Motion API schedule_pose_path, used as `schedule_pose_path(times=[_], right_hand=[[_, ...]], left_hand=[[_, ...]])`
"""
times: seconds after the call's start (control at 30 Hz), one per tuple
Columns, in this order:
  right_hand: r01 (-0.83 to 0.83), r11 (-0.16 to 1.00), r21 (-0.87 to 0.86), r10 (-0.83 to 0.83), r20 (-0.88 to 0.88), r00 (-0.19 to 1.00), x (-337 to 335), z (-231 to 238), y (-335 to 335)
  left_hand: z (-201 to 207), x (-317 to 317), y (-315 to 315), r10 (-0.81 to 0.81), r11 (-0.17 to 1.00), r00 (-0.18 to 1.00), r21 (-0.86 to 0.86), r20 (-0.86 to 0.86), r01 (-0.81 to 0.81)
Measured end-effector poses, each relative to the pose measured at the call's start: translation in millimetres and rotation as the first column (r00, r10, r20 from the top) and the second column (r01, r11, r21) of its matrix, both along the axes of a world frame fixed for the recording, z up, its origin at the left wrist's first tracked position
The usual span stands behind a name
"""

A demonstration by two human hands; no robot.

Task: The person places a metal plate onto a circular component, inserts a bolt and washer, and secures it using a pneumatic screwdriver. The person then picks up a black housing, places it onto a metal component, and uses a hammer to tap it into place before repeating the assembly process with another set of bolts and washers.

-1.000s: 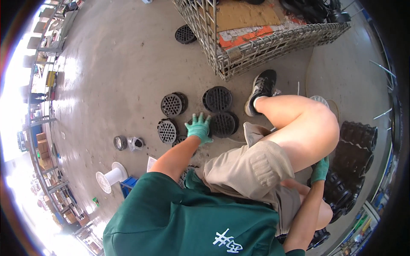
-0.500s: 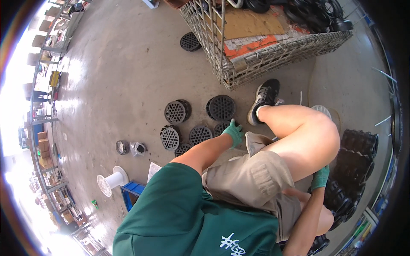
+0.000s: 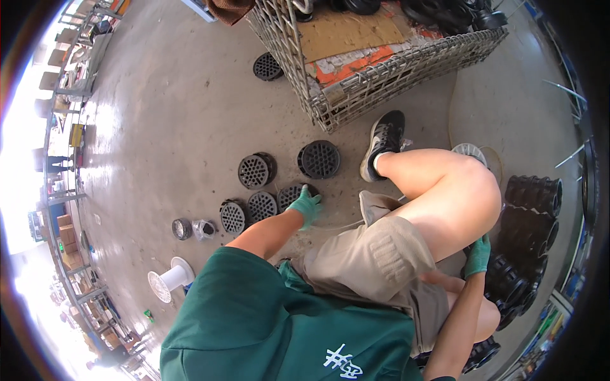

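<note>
My left hand (image 3: 307, 209), in a green glove, lies against the right edge of a black round grate (image 3: 291, 195) on the floor. Its fingers are apart and stretched along the rim, partly covering the grate. To its left sit two similar grates, a middle one (image 3: 262, 206) and a leftmost one (image 3: 233, 217). Farther off are another round grate (image 3: 254, 171) and a grate with a raised dark rim (image 3: 319, 159). My right hand (image 3: 478, 258), gloved too, is beside my bent knee at the right. Its fingers are mostly hidden behind the leg.
A wire mesh cage (image 3: 381, 82) holding cardboard and black parts stands ahead. Black ribbed pipe pieces (image 3: 532, 193) lie at the right. A white spool (image 3: 171, 279), a small dark ring (image 3: 182, 228) and a plastic-wrapped piece (image 3: 203, 229) lie at the left. One grate (image 3: 267, 66) sits by the cage.
My left hand has moved left, and the grate beside it has shifted left along the floor with its neighbours. My right hand stays by the knee. The view has shifted slightly.
</note>
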State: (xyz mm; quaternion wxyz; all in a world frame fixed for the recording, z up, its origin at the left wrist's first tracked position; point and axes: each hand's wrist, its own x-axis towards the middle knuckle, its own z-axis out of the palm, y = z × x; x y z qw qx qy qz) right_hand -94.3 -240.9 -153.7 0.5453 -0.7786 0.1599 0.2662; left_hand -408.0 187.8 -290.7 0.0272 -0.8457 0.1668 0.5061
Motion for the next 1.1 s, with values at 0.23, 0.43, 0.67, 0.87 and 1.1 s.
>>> schedule_pose_path(times=[0.23, 0.43, 0.67, 0.87, 1.1], right_hand=[[-0.053, 0.995, 0.081, 0.051, 0.022, 0.998, -5.8, -5.9, 9.6], [-0.053, 0.998, 0.042, 0.053, 0.003, 0.999, -12.1, -8.9, -12.2], [-0.017, 1.000, 0.015, 0.016, 0.091, 0.996, -10.2, 30.2, 15.0], [-0.077, 0.992, -0.099, 0.088, 0.116, 0.989, -10.9, 4.6, 9.8], [-0.084, 0.994, -0.063, 0.097, 0.256, 0.962, -4.5, 15.5, 10.7]], left_hand=[[19.8, -2.4, 37.1, 0.548, 0.837, 0.828, -0.087, 0.120, -0.541], [49.2, 105.7, 53.4, 0.766, 0.561, 0.490, -0.061, 0.416, -0.825], [-10.6, 135.5, 62.0, 0.759, 0.548, 0.541, 0.092, 0.362, -0.831], [25.0, 144.0, 37.5, 0.805, 0.504, 0.499, 0.076, 0.320, -0.861], [-2.1, 39.1, 61.7, 0.986, 0.070, -0.019, -0.520, 0.164, -0.851]])
